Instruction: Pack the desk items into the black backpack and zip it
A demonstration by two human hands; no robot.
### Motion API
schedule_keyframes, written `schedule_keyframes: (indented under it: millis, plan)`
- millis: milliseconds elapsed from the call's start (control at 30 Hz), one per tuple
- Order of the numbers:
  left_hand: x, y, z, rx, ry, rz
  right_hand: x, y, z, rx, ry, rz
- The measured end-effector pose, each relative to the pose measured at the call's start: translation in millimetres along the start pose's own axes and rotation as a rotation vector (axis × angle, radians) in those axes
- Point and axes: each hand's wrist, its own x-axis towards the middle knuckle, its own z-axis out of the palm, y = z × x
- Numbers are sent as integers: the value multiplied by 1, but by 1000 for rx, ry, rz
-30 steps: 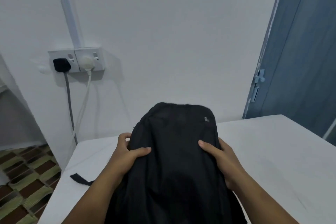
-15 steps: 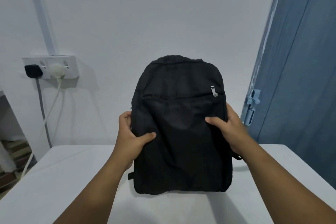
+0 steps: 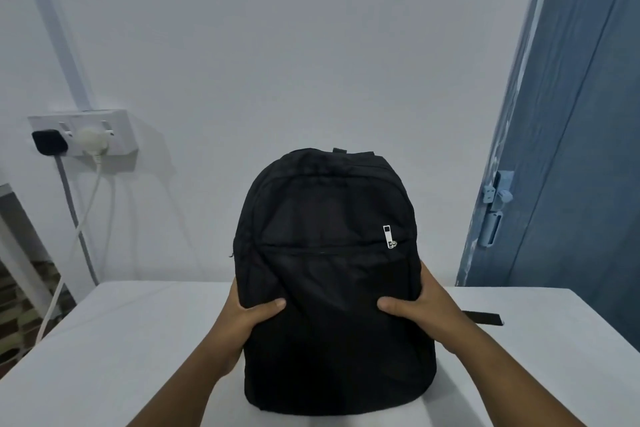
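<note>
On the wall at the left is a double socket (image 3: 83, 133) with a black plug (image 3: 49, 142) and a white plug (image 3: 91, 140). The left hand (image 3: 242, 319) has its grip closed on the left side of the black backpack (image 3: 332, 288), thumb on the front. The backpack stands upright on the white desk (image 3: 104, 340) between both hands, long axis vertical, top toward the wall, front pocket zipper pull (image 3: 388, 236) facing the camera. The right hand (image 3: 422, 315) grips the right side likewise. A black strap (image 3: 485, 317) lies on the desk to the right, before a blue door (image 3: 571, 149).
</note>
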Motion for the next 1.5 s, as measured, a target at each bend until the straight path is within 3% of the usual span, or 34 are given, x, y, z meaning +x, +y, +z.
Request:
schedule_keyframes:
  millis: [100, 233, 500, 800, 900, 1100, 1500]
  plan:
    - [8, -9, 4, -28, 71, 55, 8, 6, -1, -4, -22, 21]
    - [26, -7, 14, -56, 155, 130, 21, 10, 7, -5, 106, -20]
    - [87, 27, 21, -45, 93, 258, 77, 1, -11, 60, 295, -148]
    - [117, -35, 8, -17, 66, -8, 78, 103, -19, 61, 135, 146]
    - [122, -50, 8, -34, 57, -47, 74, 119, -6, 76, 187, 172]
    - [142, -48, 23, -98, 62, -1, 91, 123, 8, 152, 330, 202]
    - [151, -50, 15, -60, 32, -118, 101, 119, 11, 109, 311, 242]
